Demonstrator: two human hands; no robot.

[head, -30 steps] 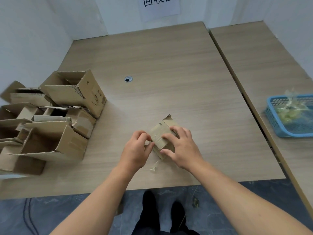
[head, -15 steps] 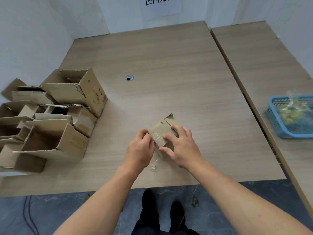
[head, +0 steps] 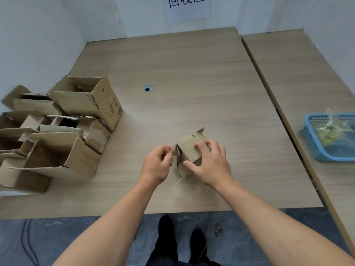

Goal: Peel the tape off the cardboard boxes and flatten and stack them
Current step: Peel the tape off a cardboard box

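Looking light and easily crushed, the small cardboard box (head: 189, 150) is sitting near the front of the bench (head: 192, 73); the right hand (head: 208, 164) is clamping its top and side, while the left hand (head: 156, 164) is pinching its left edge, a sensible hold for peeling.

Left hand (head: 156, 165) pinches box (head: 189, 148); right hand (head: 210, 166) grips it.

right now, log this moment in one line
left hand: pinches small cardboard box edge | right hand: grips it | state: not flattened
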